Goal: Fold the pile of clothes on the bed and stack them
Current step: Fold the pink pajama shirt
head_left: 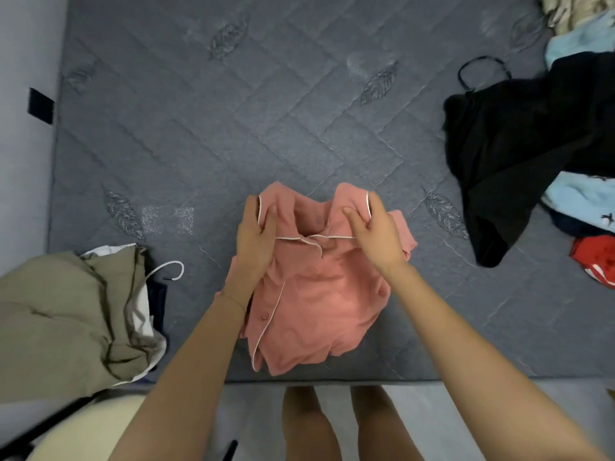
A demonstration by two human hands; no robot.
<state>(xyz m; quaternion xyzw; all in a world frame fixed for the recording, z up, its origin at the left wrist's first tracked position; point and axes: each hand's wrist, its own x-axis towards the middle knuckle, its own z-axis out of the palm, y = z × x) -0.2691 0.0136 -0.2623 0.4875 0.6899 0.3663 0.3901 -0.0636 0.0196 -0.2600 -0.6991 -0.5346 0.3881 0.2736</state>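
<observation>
A salmon-pink button shirt with white piping lies partly folded near the front edge of the grey quilted mattress. My left hand grips its left collar side, fingers curled over the piped edge. My right hand pinches the right collar flap between thumb and fingers. Both collar points are lifted a little off the bed. At the right lies the unfolded pile: a black garment, light blue pieces and a red piece.
A khaki garment over white and dark cloth sits at the front left of the bed, a white hanger hook beside it. Beige fabric is at the far right corner. A wall runs along the left. My legs stand at the bed's front edge.
</observation>
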